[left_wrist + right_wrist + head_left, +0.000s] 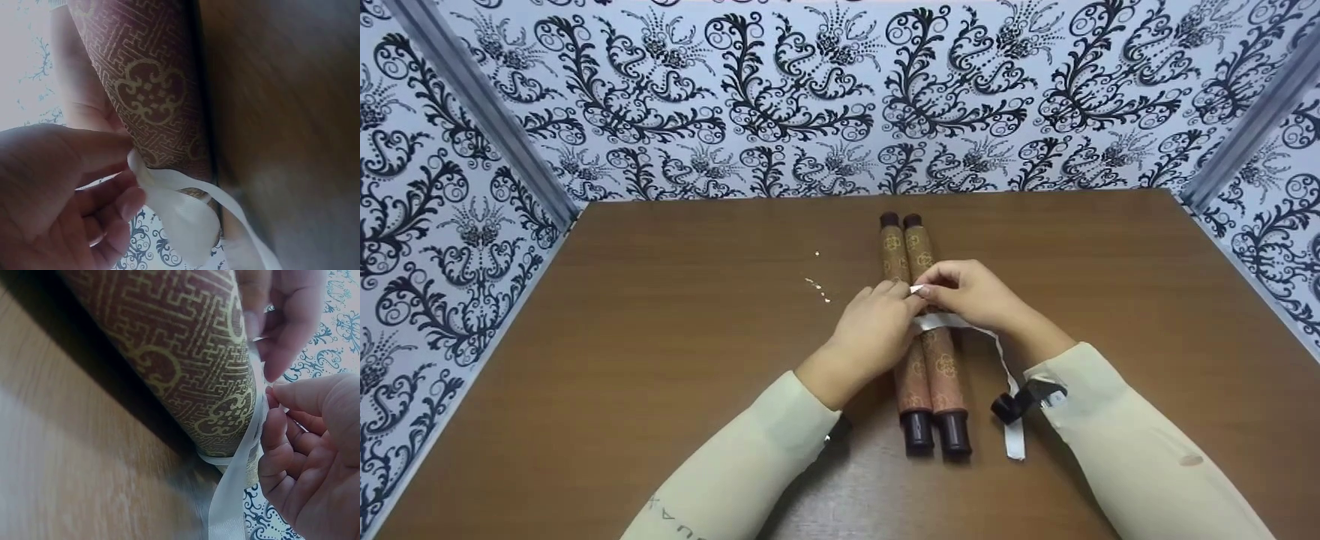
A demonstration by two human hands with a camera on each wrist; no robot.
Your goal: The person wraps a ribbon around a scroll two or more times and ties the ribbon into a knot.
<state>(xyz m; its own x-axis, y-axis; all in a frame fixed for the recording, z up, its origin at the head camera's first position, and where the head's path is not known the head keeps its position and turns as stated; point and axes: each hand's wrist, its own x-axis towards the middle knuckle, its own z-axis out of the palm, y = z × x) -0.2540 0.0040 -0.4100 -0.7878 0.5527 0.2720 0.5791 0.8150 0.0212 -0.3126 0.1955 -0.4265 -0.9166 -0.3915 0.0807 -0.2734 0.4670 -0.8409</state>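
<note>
Two rolled scrolls [944, 364] in patterned brown-gold cloth with dark end knobs lie side by side on the table. A white ribbon [943, 321] passes round them near the middle, and one tail hangs to the right. My left hand [877, 326] lies over the left scroll and pinches the ribbon [163, 188] between thumb and finger. Close beside it, my right hand [975, 296] pinches a short white piece of the ribbon above the scrolls. In the right wrist view the thumb and forefinger of the right hand [315, 450] meet at the ribbon [236, 478].
The scrolls rest on a brown wooden table [675, 300]. Small white scraps [817, 286] lie left of the scrolls. Walls with black floral patterning [840, 97] stand behind and at both sides. The ribbon's loose end [1015, 441] lies near the right wrist.
</note>
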